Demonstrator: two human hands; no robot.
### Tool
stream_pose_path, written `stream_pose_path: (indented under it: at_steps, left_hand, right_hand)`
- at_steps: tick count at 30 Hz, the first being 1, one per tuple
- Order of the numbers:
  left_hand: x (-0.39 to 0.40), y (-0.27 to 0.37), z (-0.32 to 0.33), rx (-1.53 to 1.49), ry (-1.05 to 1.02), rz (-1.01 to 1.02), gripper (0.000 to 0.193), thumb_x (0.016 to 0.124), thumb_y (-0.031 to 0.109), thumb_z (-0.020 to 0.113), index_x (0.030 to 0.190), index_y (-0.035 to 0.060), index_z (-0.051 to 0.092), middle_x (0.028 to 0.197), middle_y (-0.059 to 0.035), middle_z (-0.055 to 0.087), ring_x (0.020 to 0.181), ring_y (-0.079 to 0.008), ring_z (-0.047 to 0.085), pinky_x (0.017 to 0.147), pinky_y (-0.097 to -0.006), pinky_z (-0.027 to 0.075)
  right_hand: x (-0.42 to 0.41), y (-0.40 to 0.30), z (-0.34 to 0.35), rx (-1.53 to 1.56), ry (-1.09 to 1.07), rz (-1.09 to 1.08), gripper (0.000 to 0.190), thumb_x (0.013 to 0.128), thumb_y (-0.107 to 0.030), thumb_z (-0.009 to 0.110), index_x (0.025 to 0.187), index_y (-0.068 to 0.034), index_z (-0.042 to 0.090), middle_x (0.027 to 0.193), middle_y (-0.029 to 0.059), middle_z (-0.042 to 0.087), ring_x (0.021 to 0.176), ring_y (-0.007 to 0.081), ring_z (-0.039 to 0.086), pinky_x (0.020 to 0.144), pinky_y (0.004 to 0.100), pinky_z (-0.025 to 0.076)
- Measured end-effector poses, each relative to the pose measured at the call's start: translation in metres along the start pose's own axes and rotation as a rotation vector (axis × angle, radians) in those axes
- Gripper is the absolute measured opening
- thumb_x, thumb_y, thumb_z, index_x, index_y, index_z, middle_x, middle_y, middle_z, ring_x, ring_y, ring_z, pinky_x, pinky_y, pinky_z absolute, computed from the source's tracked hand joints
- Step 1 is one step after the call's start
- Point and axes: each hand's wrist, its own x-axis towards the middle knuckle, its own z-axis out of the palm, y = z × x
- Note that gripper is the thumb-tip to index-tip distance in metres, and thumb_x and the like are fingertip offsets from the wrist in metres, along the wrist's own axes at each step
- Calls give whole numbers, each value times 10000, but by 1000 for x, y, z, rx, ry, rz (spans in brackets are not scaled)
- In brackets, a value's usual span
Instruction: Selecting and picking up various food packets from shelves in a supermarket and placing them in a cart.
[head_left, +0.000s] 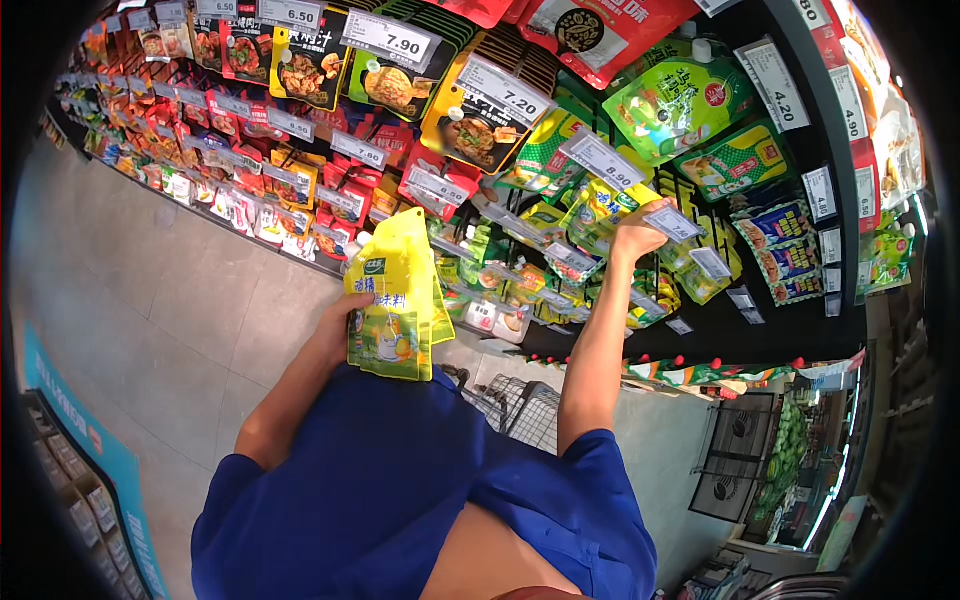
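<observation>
My left hand (337, 322) grips yellow and green chicken-seasoning pouches (390, 322) by their left side, in front of my body. At least two overlap, and the front one shows a cartoon chick. My right hand (640, 234) reaches up to the display rack, its fingers curled at the right edge of a hanging yellow seasoning pouch (604, 210). A price tag (673, 223) covers part of that hand, and its fingertips are hidden. More yellow pouches (694, 266) hang on hooks to the right of it.
Black-and-yellow sauce packets (472, 131) and a green spouted pouch (667, 109) hang higher up. Price tags (604, 159) jut out on the hook ends. A wire shopping cart (517, 405) stands below, near my body. A blue-edged display (94, 450) is at the lower left.
</observation>
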Motion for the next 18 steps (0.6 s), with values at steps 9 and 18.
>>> stream_pose_path:
  at_steps: [9,18]
  left_hand:
    - [14,19,-8,70,-37,-87,476,843,161,639,1274,4,507,1130,-176,651,990,-305,664,900,-454,539]
    - [29,38,-14,80,-47,-169,472,841,175,637,1258,-9,516,1117,-178,654,977,-308,665,881,-450,547]
  right_hand:
    - [4,1,6,-80,83,-5,215,976,-166,475,962,40,537,836,198,586,785,359,566,744,429,445]
    - [-6,2,9,-35,37,191,386,1017,-277,464,805,41,514,726,217,532,680,407,496,638,466,391]
